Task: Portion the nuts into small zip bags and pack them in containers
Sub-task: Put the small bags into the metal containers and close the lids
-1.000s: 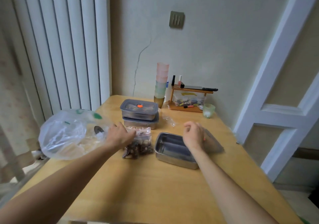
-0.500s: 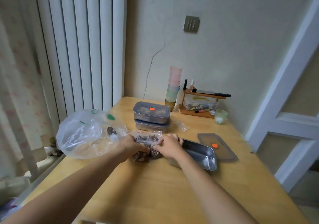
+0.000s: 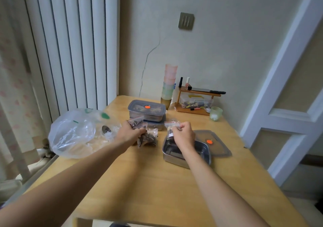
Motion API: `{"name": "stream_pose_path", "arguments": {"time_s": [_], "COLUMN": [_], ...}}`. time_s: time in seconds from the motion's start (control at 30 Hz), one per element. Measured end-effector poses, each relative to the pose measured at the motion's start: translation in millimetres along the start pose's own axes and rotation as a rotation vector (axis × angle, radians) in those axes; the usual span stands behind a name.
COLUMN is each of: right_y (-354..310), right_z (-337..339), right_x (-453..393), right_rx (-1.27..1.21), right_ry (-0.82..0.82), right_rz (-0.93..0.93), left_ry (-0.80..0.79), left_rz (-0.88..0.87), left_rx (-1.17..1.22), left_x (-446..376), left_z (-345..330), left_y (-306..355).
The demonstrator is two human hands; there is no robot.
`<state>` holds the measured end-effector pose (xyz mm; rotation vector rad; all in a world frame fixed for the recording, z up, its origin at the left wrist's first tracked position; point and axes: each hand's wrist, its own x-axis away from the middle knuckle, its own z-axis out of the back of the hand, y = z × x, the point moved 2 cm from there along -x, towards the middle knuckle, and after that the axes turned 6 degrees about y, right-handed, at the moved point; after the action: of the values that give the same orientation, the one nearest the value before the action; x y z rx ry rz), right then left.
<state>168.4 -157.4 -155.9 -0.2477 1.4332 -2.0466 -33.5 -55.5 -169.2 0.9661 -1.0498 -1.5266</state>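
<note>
Packing filled bags: right hand [image 3: 183,133] is pinching a zip bag [image 3: 172,124] by its top, hanging it over the open tin [image 3: 174,157], likely for lowering in. Left hand [image 3: 130,133] is gripping another bag [image 3: 137,122], with more bags [image 3: 149,138] just beside on table [image 3: 148,183].

Both arms reach forward. Left hand [image 3: 130,132] fingers curled, gripping a bag [image 3: 137,122]; right hand [image 3: 183,134] pinching another bag [image 3: 172,124].

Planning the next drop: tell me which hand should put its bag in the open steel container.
Right. The right hand pinches a zip bag directly above the open steel container; the left hand holds bags beside it, over the table.
</note>
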Motion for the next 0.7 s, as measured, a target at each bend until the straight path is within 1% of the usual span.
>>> {"name": "stream_pose_path", "arguments": {"time_s": [0.07, 0.1, 0.13, 0.2, 0.23, 0.27, 0.37, 0.4, 0.43, 0.47, 0.5, 0.53, 0.57, 0.63, 0.7], "right_y": [11, 20, 28, 44, 53, 56, 48, 42, 35, 30, 27, 20, 20, 23, 27], "right_z": [14, 16, 18, 15, 14, 15, 29, 35, 41, 46, 49, 55, 58, 64, 69], "right_x": [-6, -10, -12, -15, -17, -18, -25, -23, -21, -15, -11, -6, -4, -6, -12], "right_rx": [0.124, 0.172, 0.18, 0.07, 0.046, 0.06, 0.321, 0.28, 0.173, 0.054, 0.0, 0.018, 0.051, 0.035, -0.03], "right_ry": [0.071, 0.041, -0.011, -0.2, -0.265, -0.262, -0.03, 0.004, -0.036, -0.133, -0.259, -0.369, -0.434, -0.449, -0.401], "right_rz": [-0.137, -0.215, -0.277, -0.408, -0.436, -0.408, -0.139, -0.07, -0.037, -0.055, -0.076, -0.06, -0.039, -0.014, -0.035], "left_ry": [-0.035, -0.072, -0.121, -0.218, -0.251, -0.284, -0.323, -0.318, -0.318, -0.324, -0.323, -0.331, -0.348, -0.371, -0.318], "left_rz": [-0.028, -0.046, -0.051, -0.043, -0.023, -0.011, -0.018, -0.025, -0.029, -0.037, -0.049, -0.057, -0.053, -0.066, -0.118], "left_rx": [0.047, 0.043, 0.03, 0.006, -0.001, -0.012, -0.054, -0.068, -0.081, -0.091, -0.101, -0.107, -0.104, -0.112, -0.156], "left_x": [0, -1, -1, 2, 5, 8, 12, 10, 8, 8, 5, 6, 8, 15, 18], "left_z": [-9, -16, -23, -39, -46, -55, -75, -82, -88, -94, -101, -107, -112, -122, -131], "left_y": [9, 12, 15, 19, 20, 22, 27, 27, 27, 29, 29, 30, 32, 37, 40]}}
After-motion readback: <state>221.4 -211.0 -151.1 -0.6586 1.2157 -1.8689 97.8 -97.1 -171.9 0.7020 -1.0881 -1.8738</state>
